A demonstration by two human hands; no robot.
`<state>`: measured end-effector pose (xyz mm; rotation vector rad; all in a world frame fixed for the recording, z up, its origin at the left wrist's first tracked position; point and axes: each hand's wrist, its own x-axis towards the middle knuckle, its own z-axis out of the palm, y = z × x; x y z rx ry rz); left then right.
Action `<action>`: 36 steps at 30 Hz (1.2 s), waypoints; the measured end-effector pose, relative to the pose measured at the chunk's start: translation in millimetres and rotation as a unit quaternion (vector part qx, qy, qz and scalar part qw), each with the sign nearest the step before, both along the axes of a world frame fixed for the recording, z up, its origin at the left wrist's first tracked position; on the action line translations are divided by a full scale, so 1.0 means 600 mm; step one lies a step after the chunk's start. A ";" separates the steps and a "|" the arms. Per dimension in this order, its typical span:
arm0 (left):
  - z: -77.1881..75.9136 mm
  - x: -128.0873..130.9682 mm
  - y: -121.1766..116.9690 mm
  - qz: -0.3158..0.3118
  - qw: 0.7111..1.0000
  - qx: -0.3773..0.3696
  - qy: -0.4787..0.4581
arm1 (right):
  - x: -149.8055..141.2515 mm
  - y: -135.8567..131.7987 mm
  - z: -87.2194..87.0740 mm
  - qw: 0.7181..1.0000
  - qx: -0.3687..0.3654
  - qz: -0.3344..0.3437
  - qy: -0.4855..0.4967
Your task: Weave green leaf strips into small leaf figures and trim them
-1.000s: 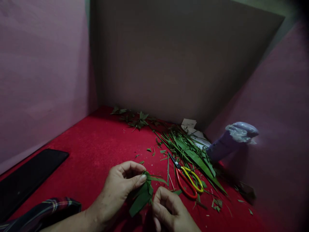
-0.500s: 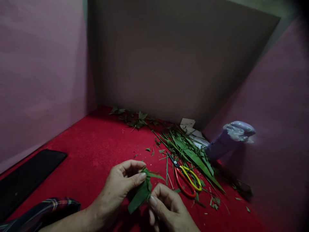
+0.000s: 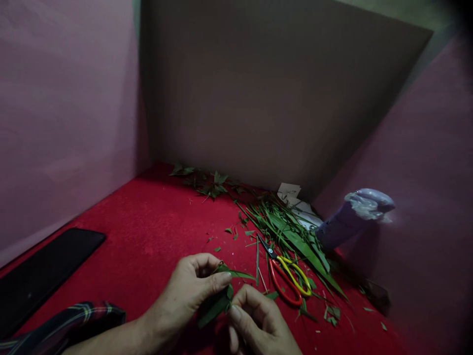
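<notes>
A folded green leaf (image 3: 215, 309) is held between my two hands, low in the middle of the view. My left hand (image 3: 192, 288) pinches its upper part between thumb and fingers, and a narrow strip points out to the right. My right hand (image 3: 256, 315) pinches the leaf's right edge with thumb and forefinger; what lies right under those fingertips is hidden. Just right of my hands, scissors (image 3: 286, 271) with one red and one yellow handle lie on the red surface, their dark blades pointing up and left.
A heap of long green leaves (image 3: 291, 231) spreads behind the scissors, with leafy sprigs (image 3: 216, 185) by the back wall. White papers (image 3: 301, 209) and a purple, plastic-topped container (image 3: 343, 222) stand at right. A black flat object (image 3: 51, 276) lies left. Scraps dot the red surface (image 3: 148, 212).
My left thumb has shifted slightly right and down over the leaf, covering more of it. The whole scene sits a little further right from a small camera move. Both hands keep their grip.
</notes>
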<state>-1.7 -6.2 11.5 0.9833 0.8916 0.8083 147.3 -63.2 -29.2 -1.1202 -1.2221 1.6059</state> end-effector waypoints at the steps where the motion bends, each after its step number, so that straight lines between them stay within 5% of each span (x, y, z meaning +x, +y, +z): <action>1: 0.001 0.000 0.000 -0.002 1.000 0.002 0.001 | 0.000 0.000 0.000 1.000 0.001 0.001 -0.005; 36: 0.000 -0.002 -0.003 0.026 1.000 0.008 -0.004 | 0.002 -0.011 0.003 0.996 0.026 -0.001 -0.084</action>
